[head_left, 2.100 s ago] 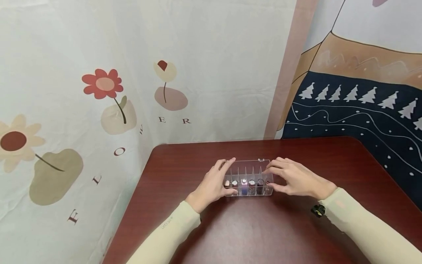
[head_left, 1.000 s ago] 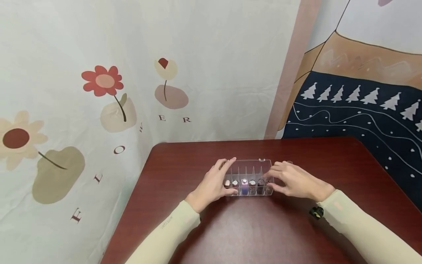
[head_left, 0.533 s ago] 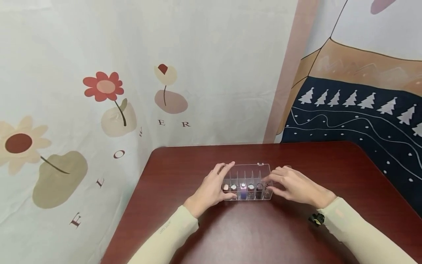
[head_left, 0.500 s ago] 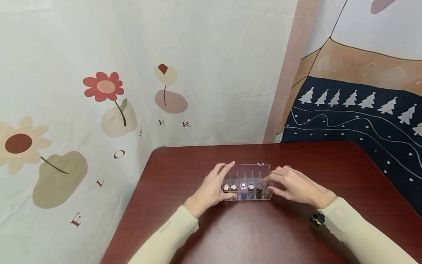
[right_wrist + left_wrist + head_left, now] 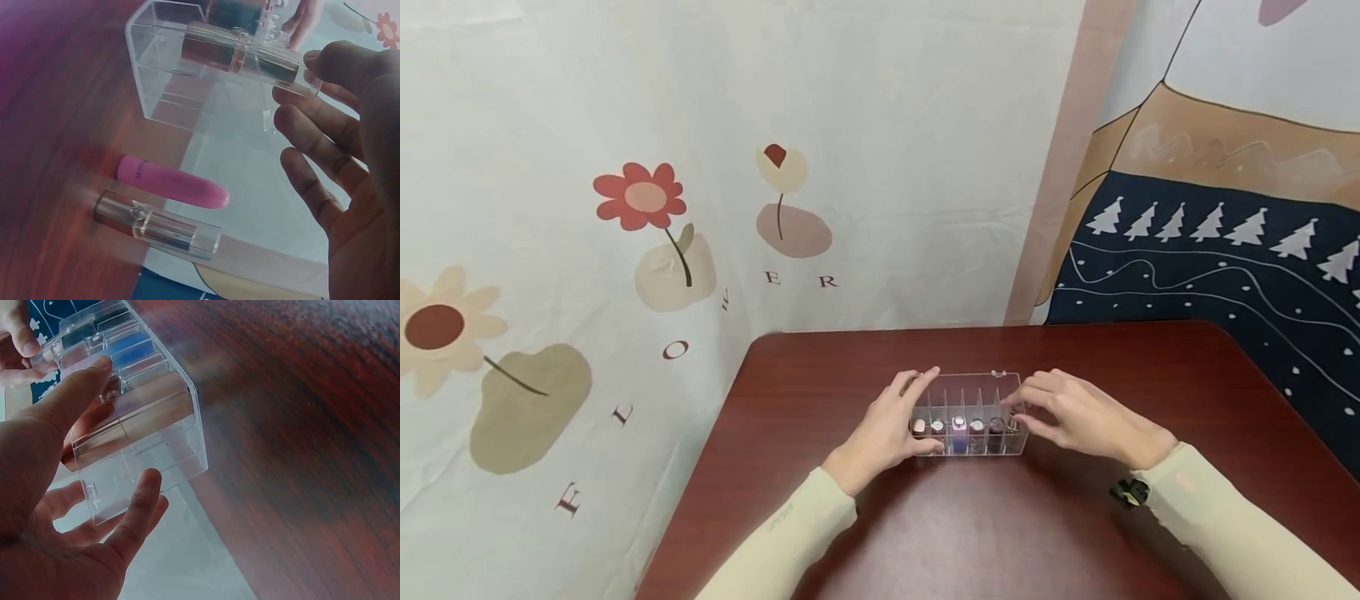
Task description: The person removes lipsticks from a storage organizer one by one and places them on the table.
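A clear divided lipstick organizer [image 5: 967, 450] stands on the table with several lipsticks in its row of compartments. My left hand [image 5: 876, 429] grips its left end, thumb in front and fingers behind. A brown lipstick [image 5: 150, 403] stands near that hand, and a purple-blue lipstick [image 5: 959, 435] stands mid-row. At the right end, my right hand [image 5: 1078, 417] pinches the clear cap of a lipstick [image 5: 215, 47] between thumb and forefinger. In the right wrist view its base sits inside the end compartment, above the floor. The other right fingers are spread.
In the right wrist view, a pink lipstick tube [image 5: 172, 181] and a clear-capped lipstick [image 5: 156, 225] stand upright beside the organizer; the right hand hides them in the head view. The dark red table [image 5: 925, 533] meets patterned wall cloths [image 5: 887, 167] at its back.
My right hand has risen slightly and drawn a little to the right at the end compartment, with the lipstick in its fingertips. My left hand keeps its hold on the organizer.
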Tool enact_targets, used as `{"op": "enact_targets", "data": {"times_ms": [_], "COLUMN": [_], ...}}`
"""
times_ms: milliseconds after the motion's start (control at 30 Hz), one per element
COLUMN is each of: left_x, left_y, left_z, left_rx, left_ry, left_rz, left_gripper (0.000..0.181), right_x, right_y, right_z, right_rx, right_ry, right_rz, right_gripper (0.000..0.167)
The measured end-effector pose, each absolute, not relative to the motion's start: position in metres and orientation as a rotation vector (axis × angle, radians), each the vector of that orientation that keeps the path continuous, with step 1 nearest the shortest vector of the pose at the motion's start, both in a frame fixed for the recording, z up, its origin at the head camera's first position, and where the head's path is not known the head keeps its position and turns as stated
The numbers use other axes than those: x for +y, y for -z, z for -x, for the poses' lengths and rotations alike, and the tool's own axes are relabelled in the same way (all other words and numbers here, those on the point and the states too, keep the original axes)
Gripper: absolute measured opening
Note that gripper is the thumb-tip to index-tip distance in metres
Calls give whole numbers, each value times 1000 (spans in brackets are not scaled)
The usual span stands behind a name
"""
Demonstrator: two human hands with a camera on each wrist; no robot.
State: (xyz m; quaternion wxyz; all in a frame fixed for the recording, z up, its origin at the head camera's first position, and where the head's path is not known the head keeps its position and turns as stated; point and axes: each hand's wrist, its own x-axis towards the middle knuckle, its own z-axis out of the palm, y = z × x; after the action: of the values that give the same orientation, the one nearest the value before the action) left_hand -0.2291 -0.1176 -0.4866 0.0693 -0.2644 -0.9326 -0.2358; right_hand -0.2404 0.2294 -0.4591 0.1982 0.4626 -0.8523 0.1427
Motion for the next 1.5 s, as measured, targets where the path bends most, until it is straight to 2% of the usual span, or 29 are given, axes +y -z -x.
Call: {"op": "enact_targets", "data": {"times_ms": [433,533,567,667,900,967,1100,1133,1200,1233,1500], "left_x": [-117,-117,-116,-116,-116,-116,-115,-115,-115,-115,-115], "left_y": [482,486,488,490,487,485,485,485,485,485,485], "left_z": [228,226,225,223,225,226,228,228,228,228,227], "left_rx": [-2816,-2824,-2828,-2836,-2817,-2810,-2802,-2801,-2801,-2803,-2811], "left_ry": [709,706,707,709,704,698,692,693,693,693,689], "left_rz": [787,783,780,769,767,772,773,774,772,772,770], "left_gripper": [120,120,120,120,120,119,120,120,120,120,119], "right_x": [239,244,246,251,272,281,299,303,310,312,327], "right_y": [435,430,428,423,413,412,412,412,414,416,439], "right_z": [246,246,246,248,256,260,268,269,271,272,278], "right_rx": [-2292,-2275,-2267,-2241,-2257,-2256,-2282,-2296,-2332,-2352,-2544], "right_ry": [-432,-448,-457,-464,-456,-444,-433,-428,-425,-426,-438], "right_rz": [-1296,-1295,-1295,-1278,-1156,-1125,-1050,-1025,-977,-953,-871], "right_gripper": [43,17,20,55,63,62,22,25,46,49,38]}}
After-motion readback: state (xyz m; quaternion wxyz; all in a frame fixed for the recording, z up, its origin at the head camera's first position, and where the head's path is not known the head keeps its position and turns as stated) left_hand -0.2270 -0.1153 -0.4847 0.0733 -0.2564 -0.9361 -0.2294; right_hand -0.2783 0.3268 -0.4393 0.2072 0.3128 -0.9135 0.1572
